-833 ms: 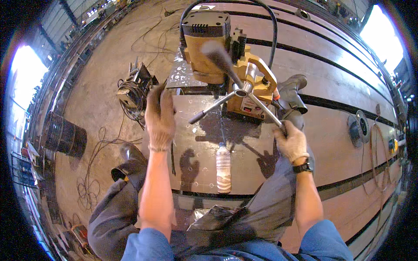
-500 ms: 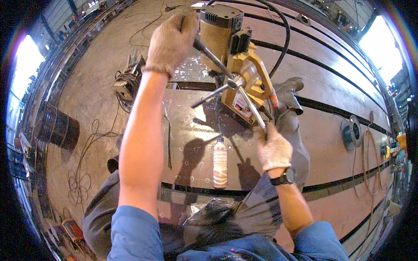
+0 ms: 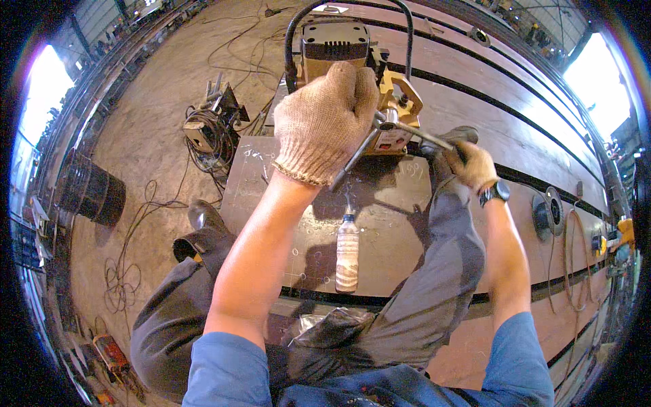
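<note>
A drill-like machine (image 3: 335, 42) with a dark motor housing and yellow frame stands on a chalk-marked steel plate (image 3: 390, 247) ahead of me. Metal spokes fan out from the hub of its feed handle (image 3: 434, 136). My left hand (image 3: 325, 125), in a knitted glove, is closed in front of the motor; a spoke runs behind it, its grip partly hidden. Farther right, my gloved right hand (image 3: 473, 163) wraps round the end of another spoke. A third spoke points down toward me, untouched. Nearer, a clear plastic bottle (image 3: 347, 254) lies or stands on the plate, I cannot tell which.
A black cable (image 3: 411, 37) loops over the machine. My legs (image 3: 441, 264) lie bent either side of the plate. To the left are a coiled-cable unit (image 3: 210, 132), a dark bucket (image 3: 91, 190) and loose cords (image 3: 125, 271). Slotted metal bed (image 3: 536, 152) extends right, holding a round flanged part (image 3: 548, 209).
My left hand has come right and down, across the front of the machine. My right hand has moved right and up. The feed handle has turned counterclockwise, and the machine has shifted away and turned.
</note>
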Demonstrator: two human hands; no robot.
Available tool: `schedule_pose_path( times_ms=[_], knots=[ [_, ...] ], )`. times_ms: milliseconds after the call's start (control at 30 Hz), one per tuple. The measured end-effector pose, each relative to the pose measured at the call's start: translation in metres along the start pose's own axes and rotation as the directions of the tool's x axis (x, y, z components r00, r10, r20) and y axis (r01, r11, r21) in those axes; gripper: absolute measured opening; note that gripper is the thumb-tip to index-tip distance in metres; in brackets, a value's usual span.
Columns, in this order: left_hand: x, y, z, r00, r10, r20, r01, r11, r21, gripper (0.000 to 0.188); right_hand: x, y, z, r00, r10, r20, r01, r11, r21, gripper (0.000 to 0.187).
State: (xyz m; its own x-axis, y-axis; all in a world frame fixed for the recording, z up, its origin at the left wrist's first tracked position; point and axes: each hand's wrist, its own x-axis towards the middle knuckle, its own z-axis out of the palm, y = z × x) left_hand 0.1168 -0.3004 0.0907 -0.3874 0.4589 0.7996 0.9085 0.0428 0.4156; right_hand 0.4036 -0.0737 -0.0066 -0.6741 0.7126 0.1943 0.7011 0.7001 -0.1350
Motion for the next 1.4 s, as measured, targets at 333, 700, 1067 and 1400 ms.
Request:
schedule_pose_path(
  times_ms=[333, 700, 1067, 1400],
  knots=[
    [0.064, -0.112, -0.019, 0.928, -0.287, 0.237, 0.273, 0.958, 0.093, 0.052, -0.046, -0.135, -0.011, 0.959, 0.256, 0.122, -0.252, 0.967, -0.049, 0.045],
    [-0.002, -0.029, -0.016, 0.970, -0.163, 0.181, 0.166, 0.986, 0.000, 0.042, 0.011, 0.006, -0.037, 0.995, -0.035, 0.089, 0.033, 0.999, 0.014, 0.045],
    [0.011, -0.077, -0.030, 0.948, -0.303, 0.100, 0.303, 0.953, 0.019, 0.049, -0.017, -0.066, -0.041, 0.989, 0.111, 0.096, -0.108, 0.993, -0.037, 0.048],
    [-0.011, -0.107, -0.037, 0.915, -0.378, 0.138, 0.382, 0.924, -0.003, 0.047, -0.003, -0.089, -0.070, 0.992, 0.063, 0.110, -0.045, 0.987, -0.157, 0.055]
  ],
)
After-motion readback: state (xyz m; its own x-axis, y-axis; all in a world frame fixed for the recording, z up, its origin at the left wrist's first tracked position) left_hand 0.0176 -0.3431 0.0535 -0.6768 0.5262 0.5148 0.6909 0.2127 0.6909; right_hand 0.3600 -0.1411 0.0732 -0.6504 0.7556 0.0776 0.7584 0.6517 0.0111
